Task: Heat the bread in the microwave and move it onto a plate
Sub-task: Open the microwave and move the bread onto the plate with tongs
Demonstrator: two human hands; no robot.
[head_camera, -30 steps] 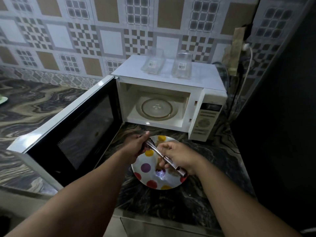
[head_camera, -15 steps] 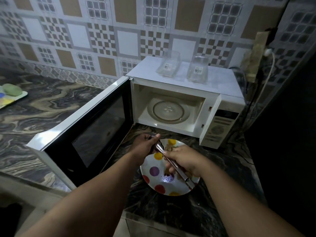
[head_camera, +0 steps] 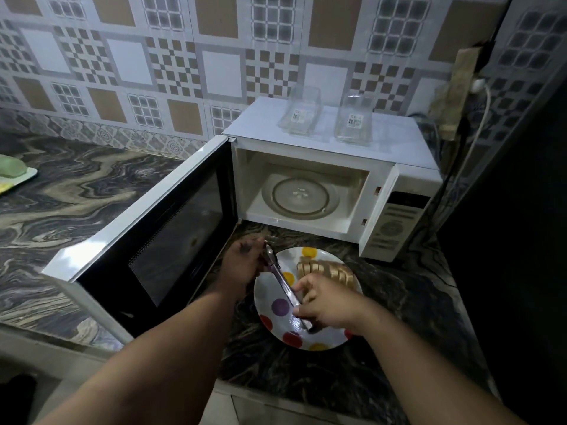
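A white plate with coloured dots [head_camera: 276, 320] lies on the dark marbled counter in front of the microwave [head_camera: 395, 154]. Sliced bread [head_camera: 325, 269] rests on the plate's far side. Metal tongs [head_camera: 280, 280] stretch diagonally over the plate. My left hand [head_camera: 242, 265] grips their far end beside the plate's left rim. My right hand [head_camera: 325, 302] grips their near end, just in front of the bread. The microwave's door [head_camera: 153, 240] is swung wide open to the left, and only the bare glass turntable [head_camera: 300, 197] is inside.
Two clear glass containers [head_camera: 302, 115] [head_camera: 354, 121] stand on the microwave's top. A plug and white cord [head_camera: 481, 96] hang on the wall at right, next to a dark tall surface [head_camera: 521, 240]. A tray with a green lump [head_camera: 12, 171] sits far left.
My right hand has slid back toward the near end of the tongs, uncovering the bread on the plate. My left hand stays on the far end. The view has shifted a little.
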